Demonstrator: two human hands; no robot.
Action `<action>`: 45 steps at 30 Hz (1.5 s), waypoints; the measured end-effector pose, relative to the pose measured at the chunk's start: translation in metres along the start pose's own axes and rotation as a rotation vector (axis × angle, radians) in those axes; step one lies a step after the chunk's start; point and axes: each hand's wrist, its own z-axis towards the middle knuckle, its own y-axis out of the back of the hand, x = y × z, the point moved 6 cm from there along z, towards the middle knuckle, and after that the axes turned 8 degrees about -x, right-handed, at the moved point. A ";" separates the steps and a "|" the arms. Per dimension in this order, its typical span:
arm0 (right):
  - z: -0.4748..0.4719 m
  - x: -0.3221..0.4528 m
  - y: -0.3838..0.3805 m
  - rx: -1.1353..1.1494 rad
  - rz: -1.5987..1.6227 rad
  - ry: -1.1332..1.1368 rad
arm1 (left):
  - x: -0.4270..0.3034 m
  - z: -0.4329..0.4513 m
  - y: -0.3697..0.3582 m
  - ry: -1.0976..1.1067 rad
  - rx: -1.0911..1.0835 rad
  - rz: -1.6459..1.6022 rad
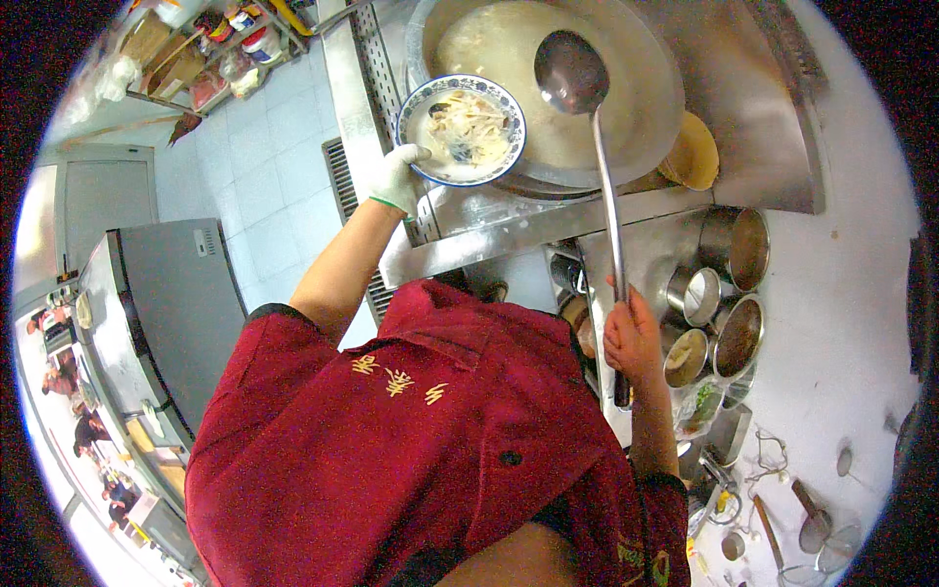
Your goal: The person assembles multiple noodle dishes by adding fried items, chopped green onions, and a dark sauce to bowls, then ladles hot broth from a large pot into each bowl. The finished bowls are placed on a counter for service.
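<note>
My left hand (400,178), in a white knit glove with a green cuff, grips the rim of a blue-and-white patterned bowl (509,155). Inside the bowl lie pale shredded pieces with some dark bits (469,128) in whitish liquid. The bowl overlaps the near left rim of a large metal pot (664,88) full of cloudy, pale broth (506,37). Bare, my right hand (632,334) is closed around the long handle of a metal ladle (572,72). The ladle's bowl appears over the broth; whether it touches the surface I cannot tell.
A yellowish bowl (693,154) sits beside the pot on the steel stove (777,132). To the right stand several steel canisters (739,337) with contents. Strainers (814,528) hang at lower right. A grey cabinet (180,293) and a loaded shelf (213,59) are on the left.
</note>
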 end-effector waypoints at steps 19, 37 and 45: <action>-0.025 -0.001 -0.082 -0.019 -1.043 0.186 | -0.005 -0.011 -0.004 -0.001 0.218 -0.022; -0.052 0.051 -0.116 0.067 -1.062 0.265 | -0.030 -0.024 0.001 -0.055 0.209 0.056; -0.045 0.050 -0.108 0.250 -0.702 0.255 | -0.072 -0.040 -0.017 -0.105 0.089 0.365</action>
